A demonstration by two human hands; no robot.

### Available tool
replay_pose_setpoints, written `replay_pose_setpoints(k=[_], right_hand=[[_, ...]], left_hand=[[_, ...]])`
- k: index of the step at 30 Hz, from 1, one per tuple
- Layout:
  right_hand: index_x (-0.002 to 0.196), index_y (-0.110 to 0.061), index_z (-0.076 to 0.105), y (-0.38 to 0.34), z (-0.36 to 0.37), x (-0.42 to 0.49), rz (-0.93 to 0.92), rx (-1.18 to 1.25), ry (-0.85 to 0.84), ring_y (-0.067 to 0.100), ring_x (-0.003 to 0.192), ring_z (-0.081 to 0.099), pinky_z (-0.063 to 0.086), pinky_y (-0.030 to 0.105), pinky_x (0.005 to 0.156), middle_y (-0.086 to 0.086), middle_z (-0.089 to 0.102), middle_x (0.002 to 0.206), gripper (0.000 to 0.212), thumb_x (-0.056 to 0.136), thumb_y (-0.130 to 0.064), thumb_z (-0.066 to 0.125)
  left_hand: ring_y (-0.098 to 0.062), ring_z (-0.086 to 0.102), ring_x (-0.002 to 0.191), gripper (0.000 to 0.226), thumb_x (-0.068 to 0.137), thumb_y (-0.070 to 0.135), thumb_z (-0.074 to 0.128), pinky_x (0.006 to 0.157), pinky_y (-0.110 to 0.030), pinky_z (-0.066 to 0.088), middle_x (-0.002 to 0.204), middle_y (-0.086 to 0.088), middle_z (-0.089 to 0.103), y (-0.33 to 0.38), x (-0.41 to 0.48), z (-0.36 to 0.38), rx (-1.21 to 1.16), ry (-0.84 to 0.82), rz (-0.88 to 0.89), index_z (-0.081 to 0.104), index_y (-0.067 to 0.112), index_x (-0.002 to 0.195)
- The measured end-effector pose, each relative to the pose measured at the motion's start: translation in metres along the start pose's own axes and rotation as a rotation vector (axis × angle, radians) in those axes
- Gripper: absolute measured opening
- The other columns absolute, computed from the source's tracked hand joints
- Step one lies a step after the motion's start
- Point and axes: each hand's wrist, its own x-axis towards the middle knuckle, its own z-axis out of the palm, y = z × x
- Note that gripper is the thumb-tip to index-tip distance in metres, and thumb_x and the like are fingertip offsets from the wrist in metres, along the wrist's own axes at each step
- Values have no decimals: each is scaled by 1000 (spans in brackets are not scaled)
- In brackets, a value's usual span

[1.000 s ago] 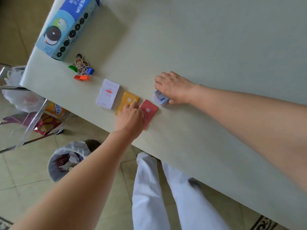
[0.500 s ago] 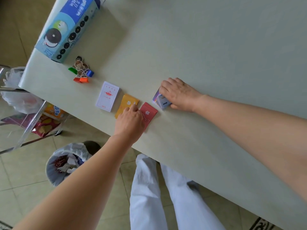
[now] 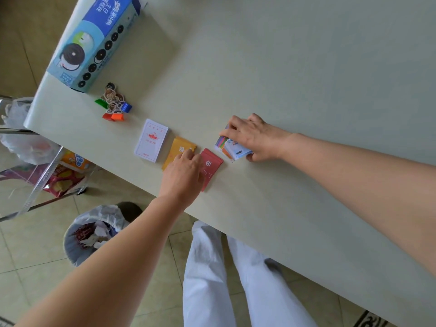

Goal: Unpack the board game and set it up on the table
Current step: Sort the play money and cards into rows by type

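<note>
Left hand [image 3: 182,175]: rests on the orange deck [image 3: 181,147] and red deck [image 3: 211,166] at the table edge; grip hidden, cannot tell.
Right hand [image 3: 256,138]: pinches the tilted money stack [image 3: 232,149]; lay it flat beside red, edges squared.

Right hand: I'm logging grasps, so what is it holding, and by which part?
The right hand grips the money stack, with its fingers curled over the far edge and its thumb at the near right corner.
</note>
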Motion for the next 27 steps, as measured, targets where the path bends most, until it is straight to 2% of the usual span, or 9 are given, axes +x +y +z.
replay_pose_setpoints(k=[5,10,14,20,25,27], right_hand=[[135,-25,37,9,-7,8,26,37,21,24,110,50,29,34,94,6,31,130,71,73,-22,72],[127,-23,42,9,-12,14,-2,15,33,23,110,49,27,32,88,6,33,127,64,71,-26,74],[123,-21,46,12,-10,9,-15,8,68,22,107,51,27,32,85,6,37,126,51,78,-29,69],[121,-17,50,12,-1,2,4,30,131,25,106,52,28,34,83,7,44,124,43,81,-19,65],[116,-14,55,15,3,4,-7,56,165,27,102,52,22,32,77,10,45,121,39,80,-21,67],[115,-13,55,15,4,4,-8,56,171,27,102,51,25,33,78,10,46,120,38,80,-22,68]], left_hand=[[-28,52,94,26,89,12,48,68,-38,43,105,-7,55,13,10,-1,-114,62,-2,57,12,113],[-28,52,105,36,90,19,53,73,-33,40,115,-8,52,27,26,4,-196,76,-57,50,15,126],[-27,50,105,32,88,15,52,72,-30,37,112,-7,50,35,34,11,-203,103,-107,54,15,120],[-26,48,104,29,87,8,46,81,-33,42,111,-8,51,52,34,16,-177,137,-115,60,11,112],[-26,45,101,26,85,14,52,81,-32,40,109,-7,49,59,37,17,-87,101,-132,61,12,110],[-25,43,99,25,84,18,55,80,-31,39,108,-6,47,60,39,18,-62,79,-131,62,14,108]])
